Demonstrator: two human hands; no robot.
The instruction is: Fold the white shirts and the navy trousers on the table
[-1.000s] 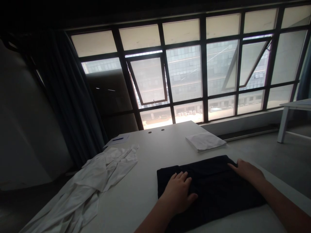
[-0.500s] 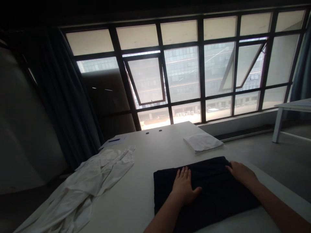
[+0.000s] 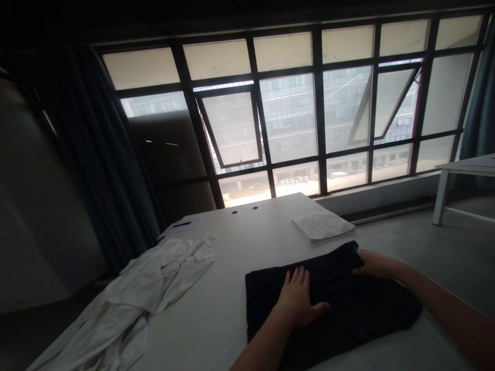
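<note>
A folded piece of black cloth point(image 3: 340, 319) lies on the white table in front of me; what kind of garment it is does not show. My left hand point(image 3: 299, 301) rests flat on its left part, fingers stretched forward and thumb out to the right. At the far right corner, my right hand point(image 3: 373, 264) grips the edge of the cloth, thumb on top and fingers hidden underneath. That corner is raised and bunched a little.
The white table point(image 3: 232, 247) reaches toward the windows. A crumpled white cloth point(image 3: 154, 288) covers its left side. A folded white cloth point(image 3: 323, 225) lies beyond the black one. Paper with a pen point(image 3: 181, 224) sits at the far left. Another table point(image 3: 443, 196) stands at right.
My right hand has moved slightly left and lifted the far right corner of the black cloth. The cloth's right edge has shifted. My left hand has slid slightly right.
</note>
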